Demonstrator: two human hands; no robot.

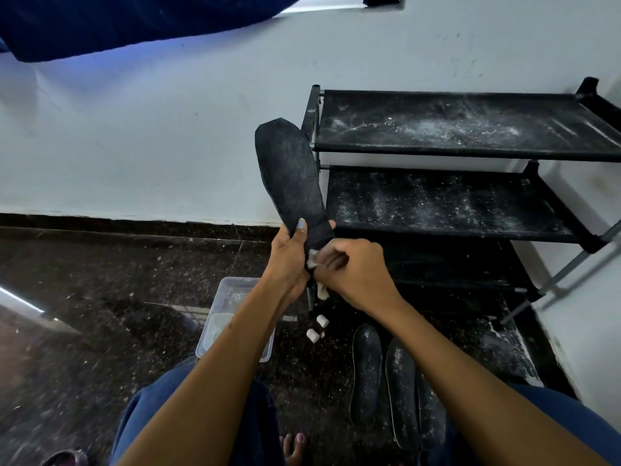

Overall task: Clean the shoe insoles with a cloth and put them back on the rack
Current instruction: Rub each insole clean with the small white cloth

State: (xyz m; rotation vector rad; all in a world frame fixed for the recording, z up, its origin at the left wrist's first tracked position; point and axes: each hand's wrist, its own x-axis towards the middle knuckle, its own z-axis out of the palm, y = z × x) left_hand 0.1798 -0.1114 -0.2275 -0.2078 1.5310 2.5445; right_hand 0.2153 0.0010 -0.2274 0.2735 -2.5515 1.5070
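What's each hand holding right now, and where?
Left hand grips the insole near its lower end; right hand clutches the white cloth against it.

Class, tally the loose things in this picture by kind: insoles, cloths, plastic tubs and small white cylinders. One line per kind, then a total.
Insoles: 3 (held, floor)
Cloths: 1
Plastic tubs: 1
Small white cylinders: 2
Total: 7

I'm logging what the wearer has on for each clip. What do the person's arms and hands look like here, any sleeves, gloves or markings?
Both forearms are bare: no sleeves, gloves, watch or rings show. The left hand has pale blue polish on its thumbnail. The right hand shows only its back, with its nails out of view.
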